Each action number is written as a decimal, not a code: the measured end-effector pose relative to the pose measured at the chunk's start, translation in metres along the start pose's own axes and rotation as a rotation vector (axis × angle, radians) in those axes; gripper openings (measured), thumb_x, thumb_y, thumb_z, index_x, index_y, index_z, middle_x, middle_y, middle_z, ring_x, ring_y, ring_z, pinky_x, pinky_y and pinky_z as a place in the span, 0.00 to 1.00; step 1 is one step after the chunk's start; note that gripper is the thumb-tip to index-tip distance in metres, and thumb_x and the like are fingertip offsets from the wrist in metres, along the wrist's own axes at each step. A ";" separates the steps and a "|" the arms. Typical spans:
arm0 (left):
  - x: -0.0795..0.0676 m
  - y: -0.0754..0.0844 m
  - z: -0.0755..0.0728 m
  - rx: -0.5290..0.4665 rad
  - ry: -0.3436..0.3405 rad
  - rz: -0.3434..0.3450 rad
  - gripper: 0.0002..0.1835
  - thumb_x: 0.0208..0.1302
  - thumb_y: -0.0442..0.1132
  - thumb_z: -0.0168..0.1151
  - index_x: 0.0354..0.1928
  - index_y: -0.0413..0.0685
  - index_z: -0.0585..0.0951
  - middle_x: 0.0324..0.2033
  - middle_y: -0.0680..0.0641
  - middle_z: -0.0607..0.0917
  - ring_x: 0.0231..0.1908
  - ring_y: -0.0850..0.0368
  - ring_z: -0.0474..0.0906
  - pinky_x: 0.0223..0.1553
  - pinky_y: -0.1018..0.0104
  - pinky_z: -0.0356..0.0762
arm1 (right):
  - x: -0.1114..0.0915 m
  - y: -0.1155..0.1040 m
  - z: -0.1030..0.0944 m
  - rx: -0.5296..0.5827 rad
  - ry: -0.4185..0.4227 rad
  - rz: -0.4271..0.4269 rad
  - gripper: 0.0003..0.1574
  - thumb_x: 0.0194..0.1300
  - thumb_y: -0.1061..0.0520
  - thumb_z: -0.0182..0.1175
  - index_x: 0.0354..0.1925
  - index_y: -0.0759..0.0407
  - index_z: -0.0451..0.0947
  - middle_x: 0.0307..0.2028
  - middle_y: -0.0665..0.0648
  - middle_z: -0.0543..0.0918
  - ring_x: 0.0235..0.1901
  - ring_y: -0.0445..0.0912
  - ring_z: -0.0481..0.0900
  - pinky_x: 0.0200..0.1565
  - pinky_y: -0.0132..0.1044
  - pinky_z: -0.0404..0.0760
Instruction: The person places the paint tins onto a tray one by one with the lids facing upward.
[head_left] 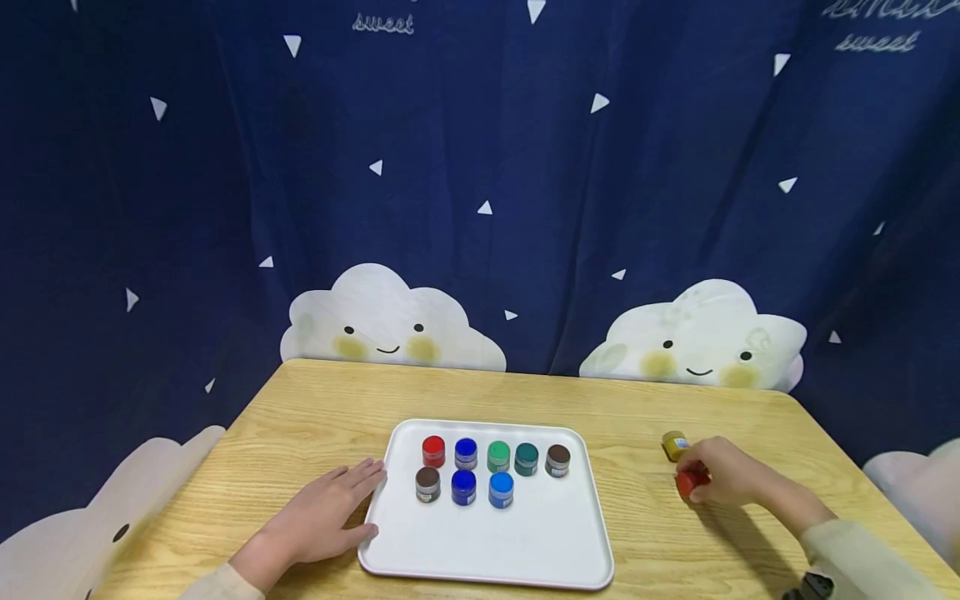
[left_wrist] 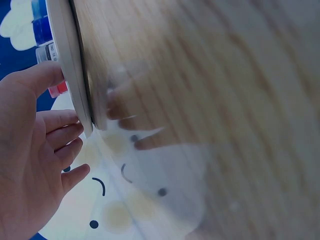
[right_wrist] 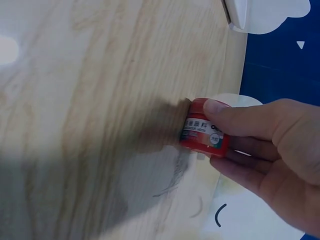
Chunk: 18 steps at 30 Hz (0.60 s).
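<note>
My right hand [head_left: 723, 472] pinches a small red paint jar [right_wrist: 204, 131] between thumb and fingers, over the right side of the table. Just behind that hand lies a yellow paint jar [head_left: 674, 444], partly covered by the fingers in the head view. My left hand [head_left: 322, 514] touches the left rim of a white tray [head_left: 525, 546] with its fingers straight and spread. Two rows of paint jars stand on the tray: a red jar [head_left: 433, 451], a brown jar [head_left: 427, 484], a light green jar [head_left: 498, 456], a light blue jar [head_left: 501, 489] and several others.
The wooden table [head_left: 330, 400] ends at a dark blue curtain [head_left: 480, 125] printed with white clouds and triangles. Bare wood shows between the tray and my right hand. A black device [head_left: 810, 587] sits at the right sleeve.
</note>
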<state>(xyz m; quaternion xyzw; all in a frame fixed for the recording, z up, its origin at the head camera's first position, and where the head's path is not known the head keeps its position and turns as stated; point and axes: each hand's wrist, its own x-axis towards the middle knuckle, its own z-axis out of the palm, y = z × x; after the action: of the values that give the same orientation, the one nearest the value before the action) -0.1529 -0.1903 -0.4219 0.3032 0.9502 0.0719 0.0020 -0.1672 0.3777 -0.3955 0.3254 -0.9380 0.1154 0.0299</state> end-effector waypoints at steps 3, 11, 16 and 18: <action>0.001 0.000 0.000 0.002 -0.001 0.003 0.37 0.59 0.56 0.62 0.66 0.42 0.70 0.68 0.43 0.71 0.68 0.46 0.66 0.66 0.45 0.69 | 0.004 -0.001 -0.003 -0.027 -0.027 0.003 0.15 0.40 0.61 0.76 0.29 0.62 0.83 0.25 0.47 0.82 0.26 0.30 0.70 0.24 0.27 0.70; 0.001 -0.001 0.002 0.008 0.000 0.009 0.37 0.59 0.56 0.62 0.67 0.43 0.70 0.67 0.43 0.71 0.68 0.46 0.67 0.66 0.45 0.69 | 0.017 -0.011 -0.007 0.018 -0.116 0.034 0.14 0.41 0.61 0.76 0.30 0.58 0.83 0.25 0.46 0.80 0.26 0.31 0.70 0.26 0.26 0.70; 0.002 -0.001 0.003 0.019 0.003 0.015 0.37 0.59 0.56 0.62 0.67 0.43 0.70 0.67 0.44 0.72 0.68 0.47 0.68 0.65 0.46 0.70 | 0.029 -0.021 -0.009 0.136 -0.164 0.025 0.11 0.45 0.61 0.73 0.31 0.57 0.82 0.26 0.46 0.80 0.26 0.30 0.69 0.26 0.24 0.69; 0.001 -0.001 0.003 0.018 0.002 0.013 0.37 0.59 0.56 0.62 0.67 0.43 0.70 0.67 0.44 0.72 0.68 0.47 0.68 0.65 0.46 0.70 | 0.035 -0.025 -0.011 0.178 -0.181 0.015 0.10 0.47 0.61 0.72 0.31 0.58 0.82 0.25 0.46 0.81 0.26 0.30 0.69 0.25 0.24 0.70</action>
<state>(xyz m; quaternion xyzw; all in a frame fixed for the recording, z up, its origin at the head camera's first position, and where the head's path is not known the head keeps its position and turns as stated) -0.1544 -0.1901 -0.4249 0.3093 0.9489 0.0633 -0.0020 -0.1793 0.3398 -0.3747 0.3286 -0.9254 0.1685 -0.0848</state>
